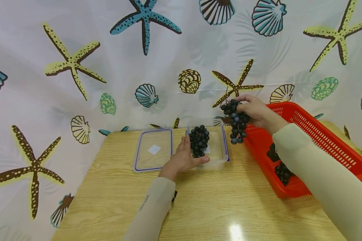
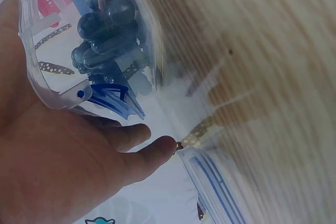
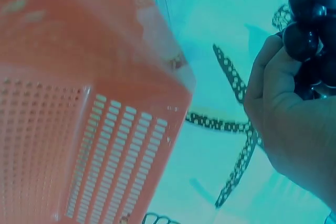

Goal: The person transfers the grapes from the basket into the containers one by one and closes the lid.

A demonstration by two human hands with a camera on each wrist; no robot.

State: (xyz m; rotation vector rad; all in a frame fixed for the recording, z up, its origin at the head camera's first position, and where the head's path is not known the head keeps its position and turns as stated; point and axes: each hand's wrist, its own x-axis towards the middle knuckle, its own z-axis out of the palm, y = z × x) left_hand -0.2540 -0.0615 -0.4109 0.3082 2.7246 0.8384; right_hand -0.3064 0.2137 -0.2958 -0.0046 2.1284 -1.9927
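A bunch of dark grapes (image 1: 236, 122) hangs from my right hand (image 1: 257, 112), whose fingers and thumb pinch it near the top. It is in the air between the clear plastic container (image 1: 219, 147) and the red basket. My left hand (image 1: 184, 158) rests against the container's left side with its fingers stretched out, the thumb along the near edge. Inside the container, toward its left, lies another bunch of grapes (image 1: 199, 140). The left wrist view shows the left hand (image 2: 68, 156) beside the container wall, with grapes (image 2: 107, 30) visible through the plastic.
A clear lid with a blue seal (image 1: 140, 150) lies on the wooden table (image 1: 114, 201) left of the container. On the right stands the red perforated basket (image 1: 268, 177), with more dark grapes (image 1: 283, 173) in it. A patterned cloth (image 1: 169, 60) hangs behind the table.
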